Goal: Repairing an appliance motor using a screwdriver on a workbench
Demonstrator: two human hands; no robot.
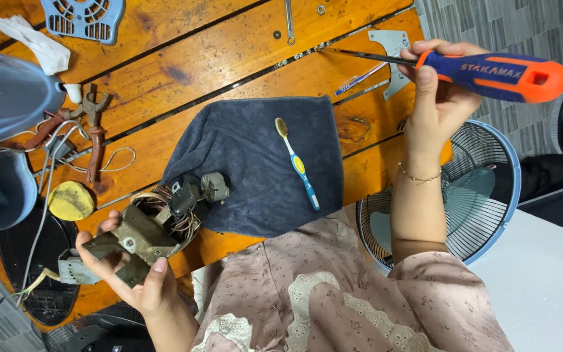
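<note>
At the far left edge a pale blue-grey plastic housing (1, 94) overhangs the orange-brown wooden plank table (184, 58), with a crumpled white cloth (30, 40) and a light blue plastic fan grille piece (85, 18) above it. Just right of the housing lie red-handled pliers (92, 133) among thin white wires (109, 160), and below them sits a round yellow sponge pad (70, 201).

The left hand (131, 277) is low at the table's near edge, its fingers clamped around a dirty grey metal fan motor with copper windings (148, 231); the thumb presses on the motor's bracket. The motor is tilted, and its upper end with a small grey plug reaches the corner of a dark grey towel (262, 169) spread flat on the planks.

On the towel lies a blue and white toothbrush with a yellow grip (296, 163), slanting away from the person. Beyond the towel, small screws and a slim metal spanner (289, 23) rest on the wood.

The right hand (438, 98) is raised over the table's right end, fingers closed on a blue and orange handled screwdriver (490, 72) held roughly level, its dark shaft pointing left above a flat pale metal plate (395, 49). Under that forearm stands a round light blue fan guard with black wire mesh (483, 189).
</note>
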